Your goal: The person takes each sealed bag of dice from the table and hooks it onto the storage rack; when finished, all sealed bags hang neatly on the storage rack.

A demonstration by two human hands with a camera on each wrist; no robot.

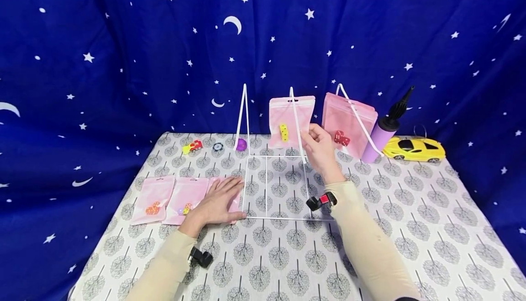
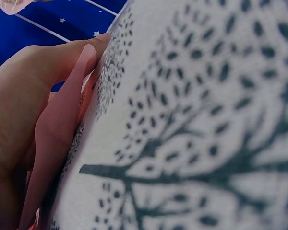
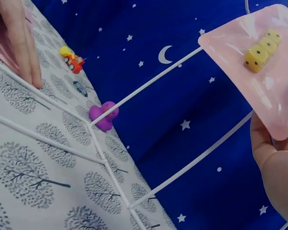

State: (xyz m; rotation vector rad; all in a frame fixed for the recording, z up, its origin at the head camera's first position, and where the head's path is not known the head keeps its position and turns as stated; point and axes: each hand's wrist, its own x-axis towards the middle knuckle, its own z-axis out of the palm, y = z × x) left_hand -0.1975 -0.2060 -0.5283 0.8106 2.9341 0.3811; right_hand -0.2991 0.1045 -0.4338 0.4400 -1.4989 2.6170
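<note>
Obscured: a third flat pink pouch (image 1: 236, 200) lies mostly under the left hand (image 1: 219, 200), contents unseen; the left wrist view is filled by blurred tree-print cloth and fingers pressed flat on pink film. Principal item — pink zip pouch with yellow dice (image 1: 291, 120), translucent, three yellow dice with black pips stacked inside, hanging at the top of the middle upright of the white wire rack (image 1: 269, 187) near the back of the worktop (image 1: 411, 228); the right hand (image 1: 320, 148) pinches its lower right edge between thumb and fingers. Left hand — fingers straight, palm down on the flat pouch, beside the rack's base. Adjacent: pink pouch with red dice (image 1: 347, 125) on the right upright; two flat pouches (image 1: 172, 198) at left holding small coloured pieces, too small to identify. No legible writing or brand marks.
</note>
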